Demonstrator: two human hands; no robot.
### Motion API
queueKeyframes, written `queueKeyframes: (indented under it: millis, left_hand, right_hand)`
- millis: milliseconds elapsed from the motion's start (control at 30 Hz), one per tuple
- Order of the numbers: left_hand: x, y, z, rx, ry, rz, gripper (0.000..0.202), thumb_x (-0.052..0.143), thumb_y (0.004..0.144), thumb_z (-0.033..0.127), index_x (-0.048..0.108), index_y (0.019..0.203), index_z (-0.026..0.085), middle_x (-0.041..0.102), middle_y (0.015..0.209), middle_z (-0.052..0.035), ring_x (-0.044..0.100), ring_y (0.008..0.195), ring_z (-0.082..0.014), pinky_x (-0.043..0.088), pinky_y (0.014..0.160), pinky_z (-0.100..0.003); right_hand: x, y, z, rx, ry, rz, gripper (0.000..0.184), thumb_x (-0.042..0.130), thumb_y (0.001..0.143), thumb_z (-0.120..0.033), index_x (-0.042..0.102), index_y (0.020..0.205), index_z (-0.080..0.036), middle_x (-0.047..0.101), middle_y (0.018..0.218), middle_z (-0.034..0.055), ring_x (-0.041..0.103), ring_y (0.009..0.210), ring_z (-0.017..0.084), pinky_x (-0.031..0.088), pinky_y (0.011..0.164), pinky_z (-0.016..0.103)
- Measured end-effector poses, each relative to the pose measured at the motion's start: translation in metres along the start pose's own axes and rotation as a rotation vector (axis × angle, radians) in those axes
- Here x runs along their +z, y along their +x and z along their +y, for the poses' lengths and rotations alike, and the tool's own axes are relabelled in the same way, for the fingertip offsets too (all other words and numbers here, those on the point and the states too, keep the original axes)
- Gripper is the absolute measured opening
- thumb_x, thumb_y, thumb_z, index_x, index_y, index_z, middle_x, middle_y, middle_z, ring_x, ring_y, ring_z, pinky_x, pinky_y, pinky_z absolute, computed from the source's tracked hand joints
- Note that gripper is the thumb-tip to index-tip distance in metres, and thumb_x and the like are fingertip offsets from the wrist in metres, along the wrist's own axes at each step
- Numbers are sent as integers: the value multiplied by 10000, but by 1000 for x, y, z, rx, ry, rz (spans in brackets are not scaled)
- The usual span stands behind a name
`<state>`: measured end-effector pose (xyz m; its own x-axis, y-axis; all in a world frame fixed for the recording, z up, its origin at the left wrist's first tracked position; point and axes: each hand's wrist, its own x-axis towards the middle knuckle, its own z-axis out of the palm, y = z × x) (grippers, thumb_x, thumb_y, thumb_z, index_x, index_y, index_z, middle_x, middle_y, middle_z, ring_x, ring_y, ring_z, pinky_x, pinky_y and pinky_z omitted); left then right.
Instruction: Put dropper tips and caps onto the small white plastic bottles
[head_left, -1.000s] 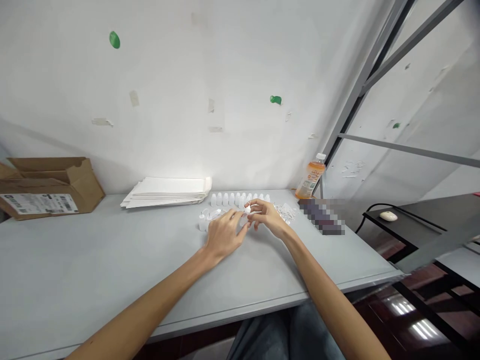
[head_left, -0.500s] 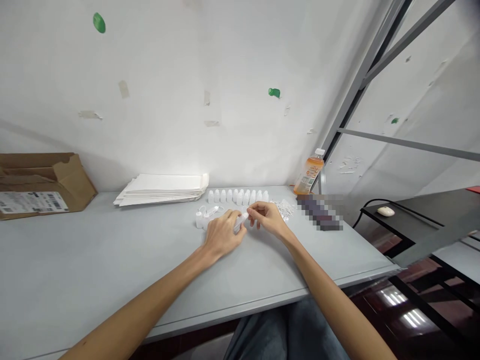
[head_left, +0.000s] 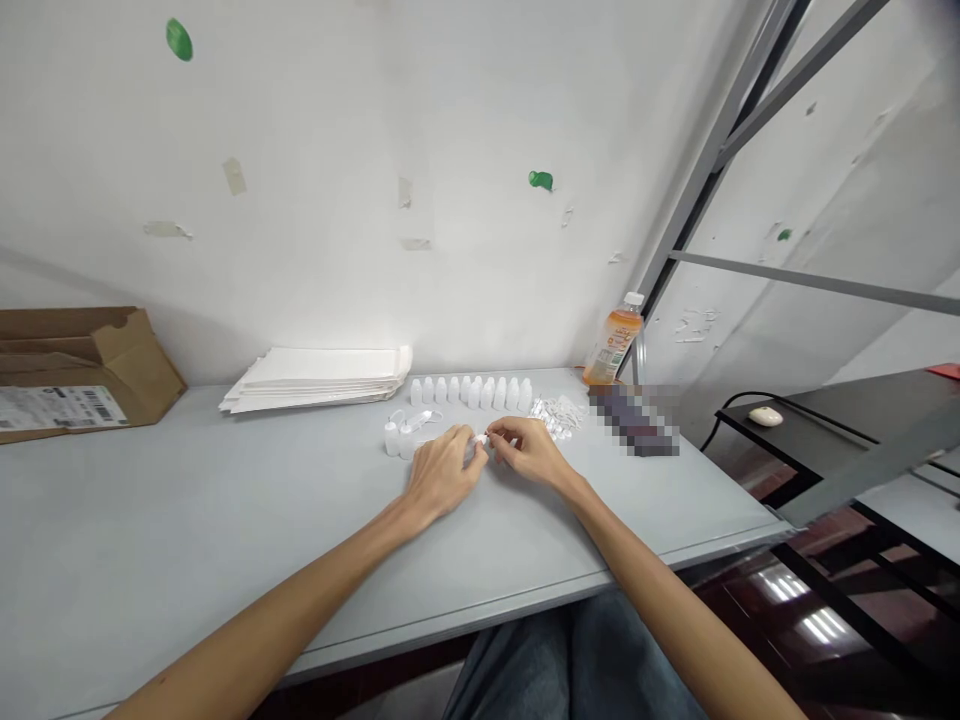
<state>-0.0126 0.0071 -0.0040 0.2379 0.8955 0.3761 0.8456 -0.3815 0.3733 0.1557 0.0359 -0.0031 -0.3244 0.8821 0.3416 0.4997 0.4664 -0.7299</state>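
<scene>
My left hand [head_left: 442,470] is closed around a small white plastic bottle [head_left: 480,438], mostly hidden by the fingers. Its top end points toward my right hand [head_left: 531,450], whose thumb and fingertips are pinched together right at that end. Whatever the right fingertips hold is too small to make out. Just left of my left hand stand a few similar white bottles [head_left: 391,440] with thin white loops attached. Behind both hands runs a row of upright white bottles [head_left: 474,392]. A loose pile of small white parts [head_left: 556,416] lies beyond my right hand.
A stack of white envelopes [head_left: 319,378] lies by the wall, with an open cardboard box [head_left: 142,365] at far left. At the back right stand a drink bottle [head_left: 615,340] and a pixelated dark object [head_left: 636,420]. The grey table [head_left: 225,530] ends near my lap.
My right hand has come slightly lower and closer to the left, its fingertips now meeting at the bottle's top. Less of the held bottle shows. The view has shifted a little.
</scene>
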Motion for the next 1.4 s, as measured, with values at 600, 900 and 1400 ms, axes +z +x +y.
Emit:
queueKeyframes:
  millis: [600,900,1400]
  left_hand:
    - [3,-2,3,-29,-31,-60,131,404,897,278,517,933,222,687,791,-21,645,681,-215,313,542,-280]
    - [3,1,3,-73,-112,-124,167,364,916,329,485,952,220,656,768,-27,637,730,-234,299,564,-273]
    - [-5,3,1,-92,-201,-87,170,379,891,317,505,954,222,540,614,20,548,603,-194,286,564,-266]
  right_hand:
    - [6,-4,5,-211,-211,130,204,474,815,-161,672,863,-161,695,792,50,598,602,114,414,546,215]
    - [9,-3,9,-251,-376,240,199,502,828,-180,700,848,-171,689,758,40,581,579,106,360,535,218]
    - [-15,2,15,-118,-132,420,210,480,801,-192,687,828,-174,689,752,47,623,574,140,441,513,242]
